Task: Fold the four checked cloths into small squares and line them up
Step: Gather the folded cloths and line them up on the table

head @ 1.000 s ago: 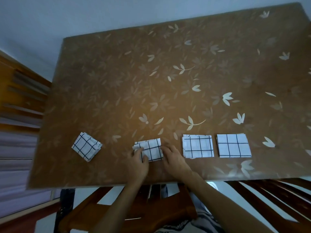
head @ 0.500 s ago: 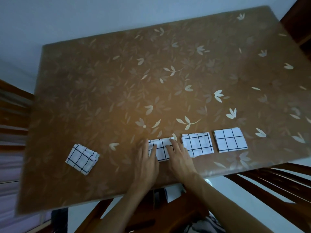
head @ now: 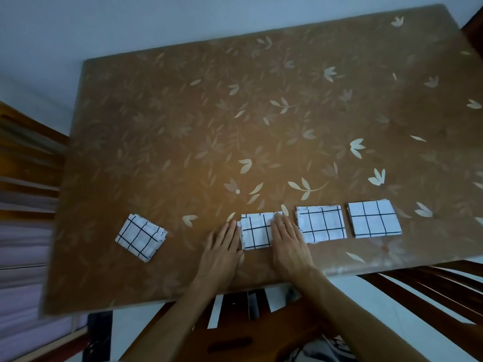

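Four folded white cloths with black checks lie near the front edge of the brown table (head: 261, 113). The rightmost cloth (head: 373, 218) and its left neighbour (head: 321, 223) sit squared up side by side. The third cloth (head: 255, 232) lies between my hands. My left hand (head: 222, 250) rests flat against its left edge, fingers straight. My right hand (head: 288, 242) lies flat on its right part, covering that side. The fourth cloth (head: 141, 236) lies apart at the left, turned at an angle.
The table top has a leaf pattern under a glossy cover. A wooden chair (head: 431, 288) stands at the front right, another chair back (head: 235, 340) is under my arms, and wooden slats (head: 26, 158) run along the left side.
The third cloth has been slid to the right, closer to the second one. My hands have flattened out on either side of it. The camera view has shifted.
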`<state>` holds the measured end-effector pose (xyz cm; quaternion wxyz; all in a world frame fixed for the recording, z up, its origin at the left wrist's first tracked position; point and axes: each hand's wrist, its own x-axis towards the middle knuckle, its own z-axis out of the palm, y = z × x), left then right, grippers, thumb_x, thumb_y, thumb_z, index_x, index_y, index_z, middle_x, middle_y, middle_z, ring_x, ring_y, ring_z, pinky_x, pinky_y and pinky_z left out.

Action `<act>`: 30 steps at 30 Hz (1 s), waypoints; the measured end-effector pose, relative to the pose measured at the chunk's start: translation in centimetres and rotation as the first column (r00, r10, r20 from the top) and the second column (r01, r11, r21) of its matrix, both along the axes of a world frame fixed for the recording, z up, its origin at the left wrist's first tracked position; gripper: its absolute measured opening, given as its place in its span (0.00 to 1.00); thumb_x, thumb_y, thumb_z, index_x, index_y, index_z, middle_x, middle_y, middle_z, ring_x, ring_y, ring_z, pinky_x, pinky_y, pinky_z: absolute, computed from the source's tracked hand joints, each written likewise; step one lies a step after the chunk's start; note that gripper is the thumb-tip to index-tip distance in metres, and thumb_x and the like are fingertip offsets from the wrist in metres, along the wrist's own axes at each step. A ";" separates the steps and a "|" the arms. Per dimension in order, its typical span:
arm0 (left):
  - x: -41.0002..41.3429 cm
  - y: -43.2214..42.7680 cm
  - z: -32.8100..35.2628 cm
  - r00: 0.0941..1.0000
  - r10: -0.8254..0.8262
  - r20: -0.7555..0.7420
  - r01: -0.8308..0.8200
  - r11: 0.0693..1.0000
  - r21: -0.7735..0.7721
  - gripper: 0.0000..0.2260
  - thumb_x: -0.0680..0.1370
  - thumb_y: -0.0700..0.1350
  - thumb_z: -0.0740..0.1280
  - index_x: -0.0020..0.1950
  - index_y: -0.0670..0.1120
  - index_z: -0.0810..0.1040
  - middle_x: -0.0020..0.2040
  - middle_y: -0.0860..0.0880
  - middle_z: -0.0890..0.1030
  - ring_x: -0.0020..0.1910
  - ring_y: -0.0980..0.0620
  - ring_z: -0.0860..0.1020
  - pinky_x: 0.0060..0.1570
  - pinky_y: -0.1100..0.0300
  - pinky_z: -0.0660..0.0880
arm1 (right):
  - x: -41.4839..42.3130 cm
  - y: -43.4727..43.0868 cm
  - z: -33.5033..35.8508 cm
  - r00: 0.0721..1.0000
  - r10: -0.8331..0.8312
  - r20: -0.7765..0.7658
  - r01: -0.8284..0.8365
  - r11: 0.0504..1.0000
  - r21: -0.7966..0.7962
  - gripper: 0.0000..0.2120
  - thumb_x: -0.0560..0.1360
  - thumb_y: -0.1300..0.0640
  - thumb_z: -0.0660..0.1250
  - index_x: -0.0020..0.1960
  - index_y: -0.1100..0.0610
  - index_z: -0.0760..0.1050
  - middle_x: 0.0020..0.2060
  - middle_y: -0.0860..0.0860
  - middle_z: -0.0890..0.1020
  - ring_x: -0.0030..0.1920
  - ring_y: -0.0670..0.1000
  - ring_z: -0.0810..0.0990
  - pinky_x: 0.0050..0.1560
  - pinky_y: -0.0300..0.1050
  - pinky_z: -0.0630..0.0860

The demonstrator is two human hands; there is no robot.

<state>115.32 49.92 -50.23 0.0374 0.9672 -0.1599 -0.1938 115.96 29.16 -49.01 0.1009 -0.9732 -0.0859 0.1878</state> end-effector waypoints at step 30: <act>-0.6 13.1 1.1 0.797 0.605 -0.005 -0.560 0.735 -0.382 0.13 0.78 0.45 0.70 0.62 0.47 0.78 0.56 0.48 0.74 0.53 0.51 0.75 0.51 0.62 0.72 | 2.4 15.8 2.9 0.953 -0.038 -0.301 0.125 0.954 0.274 0.21 0.81 0.53 0.56 0.72 0.57 0.60 0.62 0.57 0.73 0.57 0.59 0.78 0.51 0.52 0.76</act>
